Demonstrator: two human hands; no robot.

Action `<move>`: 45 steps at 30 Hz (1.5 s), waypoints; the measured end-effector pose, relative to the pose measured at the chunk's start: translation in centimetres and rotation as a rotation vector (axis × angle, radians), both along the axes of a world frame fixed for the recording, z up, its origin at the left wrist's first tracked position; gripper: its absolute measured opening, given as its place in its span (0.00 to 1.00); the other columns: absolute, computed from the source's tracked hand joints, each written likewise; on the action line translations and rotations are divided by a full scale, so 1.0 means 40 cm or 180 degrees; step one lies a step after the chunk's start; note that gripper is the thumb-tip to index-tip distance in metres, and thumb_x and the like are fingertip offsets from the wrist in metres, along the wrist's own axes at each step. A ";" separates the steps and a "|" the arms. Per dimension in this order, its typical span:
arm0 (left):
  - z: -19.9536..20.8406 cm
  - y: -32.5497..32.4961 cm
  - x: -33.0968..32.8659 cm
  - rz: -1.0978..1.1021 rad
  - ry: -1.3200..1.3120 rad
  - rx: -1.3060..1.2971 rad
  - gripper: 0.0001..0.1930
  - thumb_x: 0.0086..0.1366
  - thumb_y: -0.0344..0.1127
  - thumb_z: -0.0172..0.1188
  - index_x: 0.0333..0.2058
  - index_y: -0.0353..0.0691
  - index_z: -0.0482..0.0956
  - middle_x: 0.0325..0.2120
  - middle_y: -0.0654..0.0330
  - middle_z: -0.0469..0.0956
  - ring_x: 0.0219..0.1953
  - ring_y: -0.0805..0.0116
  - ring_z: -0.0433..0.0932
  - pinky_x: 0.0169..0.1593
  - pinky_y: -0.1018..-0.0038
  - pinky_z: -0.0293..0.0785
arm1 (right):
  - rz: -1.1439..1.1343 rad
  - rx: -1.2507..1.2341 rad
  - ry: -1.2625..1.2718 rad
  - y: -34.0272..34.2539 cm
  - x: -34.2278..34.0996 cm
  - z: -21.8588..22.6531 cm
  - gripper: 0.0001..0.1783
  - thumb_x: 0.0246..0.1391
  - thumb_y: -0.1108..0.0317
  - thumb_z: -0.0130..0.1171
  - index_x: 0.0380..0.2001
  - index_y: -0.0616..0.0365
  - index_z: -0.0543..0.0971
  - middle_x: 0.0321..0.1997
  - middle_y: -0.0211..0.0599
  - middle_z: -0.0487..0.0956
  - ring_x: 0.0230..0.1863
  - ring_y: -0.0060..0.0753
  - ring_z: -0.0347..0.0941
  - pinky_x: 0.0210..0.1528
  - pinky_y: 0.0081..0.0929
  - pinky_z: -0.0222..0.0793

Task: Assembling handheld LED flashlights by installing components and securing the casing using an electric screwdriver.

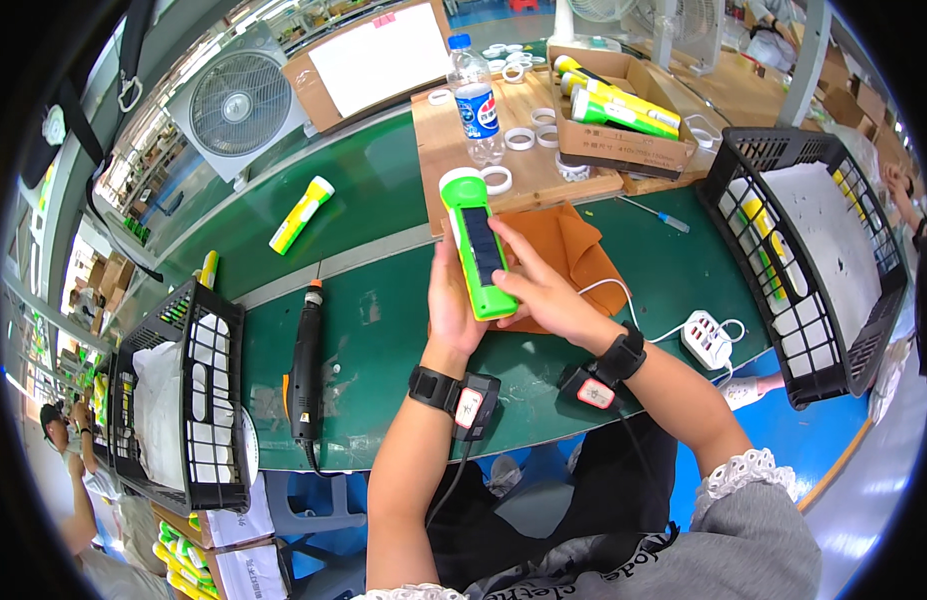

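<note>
A green and white flashlight [476,285] with a dark solar panel along its side is held upright between my two hands, above the green bench. My left hand [449,295] wraps its left side and lower body. My right hand [543,290] grips it from the right, the thumb lying on the lower end of the panel. Behind the hands an orange-brown cloth [568,245] lies on the bench. A black electric screwdriver [306,365] lies to the left, its bit pointing away. Straps with small black boxes sit on both wrists.
Black crates [196,478] [718,195] stand at either side. A yellow-green flashlight [302,216] lies beyond the bench's metal strip. A bottle [477,112], white rings [520,138] and a carton [623,148] of flashlights stand at the back. A power strip [705,340] and screwdriver [673,221] lie right.
</note>
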State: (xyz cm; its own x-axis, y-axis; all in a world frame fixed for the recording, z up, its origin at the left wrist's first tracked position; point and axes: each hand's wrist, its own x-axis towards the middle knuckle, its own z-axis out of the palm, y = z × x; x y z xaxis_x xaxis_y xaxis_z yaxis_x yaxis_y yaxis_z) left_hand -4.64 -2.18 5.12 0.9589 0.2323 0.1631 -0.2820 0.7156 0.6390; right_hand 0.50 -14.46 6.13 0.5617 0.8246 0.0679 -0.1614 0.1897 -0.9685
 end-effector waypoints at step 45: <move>0.014 -0.077 -0.023 0.1600 -0.0632 0.4368 0.39 0.46 0.37 0.68 0.52 0.38 0.51 0.47 0.45 0.68 0.49 0.54 0.70 0.49 0.66 0.67 | 0.0422 0.1971 0.0060 -0.059 0.108 0.020 0.39 0.33 0.70 0.70 0.49 0.54 0.61 0.40 0.38 0.72 0.48 0.34 0.67 0.50 0.30 0.66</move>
State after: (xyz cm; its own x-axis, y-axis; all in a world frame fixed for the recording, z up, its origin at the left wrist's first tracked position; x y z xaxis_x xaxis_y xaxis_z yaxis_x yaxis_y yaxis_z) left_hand -5.55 -5.26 5.67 0.7623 0.0850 0.6417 -0.4740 -0.6017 0.6428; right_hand 4.80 -16.83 6.93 0.4632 0.6982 0.5459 -0.2378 0.6913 -0.6823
